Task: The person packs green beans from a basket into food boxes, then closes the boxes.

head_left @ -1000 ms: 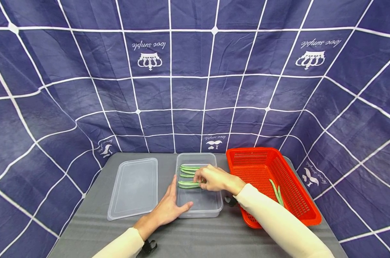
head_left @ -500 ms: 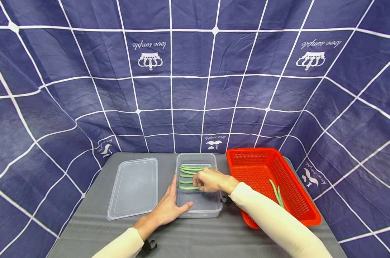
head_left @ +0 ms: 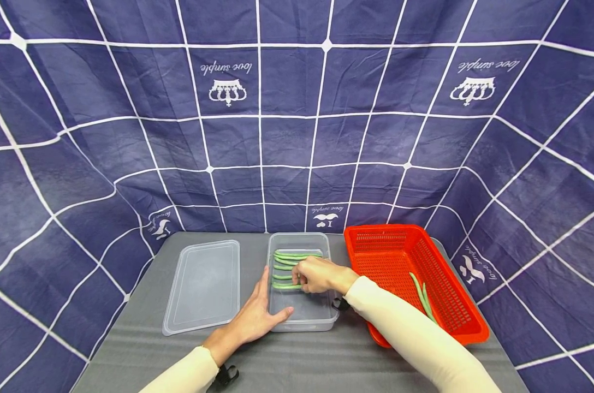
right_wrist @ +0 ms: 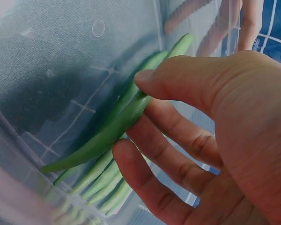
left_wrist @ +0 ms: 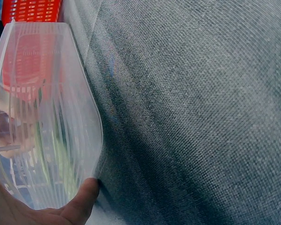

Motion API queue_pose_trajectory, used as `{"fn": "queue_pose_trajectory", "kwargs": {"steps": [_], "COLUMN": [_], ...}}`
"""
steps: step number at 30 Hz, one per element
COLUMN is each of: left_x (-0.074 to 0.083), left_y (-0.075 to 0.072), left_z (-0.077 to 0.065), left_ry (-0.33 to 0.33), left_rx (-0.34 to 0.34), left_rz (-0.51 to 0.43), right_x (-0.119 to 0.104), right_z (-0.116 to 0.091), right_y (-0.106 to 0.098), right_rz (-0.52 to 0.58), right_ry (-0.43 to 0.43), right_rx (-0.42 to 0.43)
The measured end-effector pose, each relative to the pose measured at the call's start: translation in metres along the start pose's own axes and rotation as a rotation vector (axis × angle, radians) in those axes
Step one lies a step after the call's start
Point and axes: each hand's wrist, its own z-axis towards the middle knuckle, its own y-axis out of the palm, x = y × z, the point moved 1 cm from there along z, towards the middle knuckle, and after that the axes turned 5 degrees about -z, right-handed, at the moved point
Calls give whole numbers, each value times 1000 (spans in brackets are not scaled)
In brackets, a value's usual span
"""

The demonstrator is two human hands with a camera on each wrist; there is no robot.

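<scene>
My right hand (head_left: 319, 274) reaches into a clear plastic container (head_left: 304, 327). Between thumb and fingers it pinches a green bean (right_wrist: 89, 152), low over the container's floor. Several more green beans (head_left: 283, 268) lie crosswise in the container's far half, roughly side by side; the fingers hide their right ends. My left hand (head_left: 253, 316) rests along the container's left side, fingers straight and thumb spread over the near corner. In the left wrist view its thumb (left_wrist: 84, 197) touches the container's edge.
On the right stands a red plastic basket (head_left: 382, 265) with a few green beans (head_left: 421, 292) inside, partly behind the right sleeve. A clear lid (head_left: 206, 286) lies flat on the grey cloth at the left. Blue checked cloth (head_left: 292, 142) hangs behind and at both sides.
The right hand has shifted slightly left and nearer with its pinched bean, so a gap now shows between that bean and the one behind it. The left hand stays put.
</scene>
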Motion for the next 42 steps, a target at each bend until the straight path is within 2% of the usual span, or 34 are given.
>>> {"fn": "queue_pose_trajectory", "kwargs": {"steps": [6, 22, 32, 42], "left_x": [-1, -1, -1, -1], "left_y": [1, 1, 1, 1], "left_z": [1, 1, 1, 2], "left_ry": [6, 10, 11, 3], "left_rx": [6, 7, 16, 4], "left_rz": [6, -3, -5, -5], "right_x": [-2, -3, -2, -2], "right_z": [3, 5, 1, -13], "right_y": [-1, 2, -4, -16], "right_rz": [-8, -19, 24, 49], "right_ry": [-19, -5, 20, 21], "right_rx": [-11, -16, -12, 56]}}
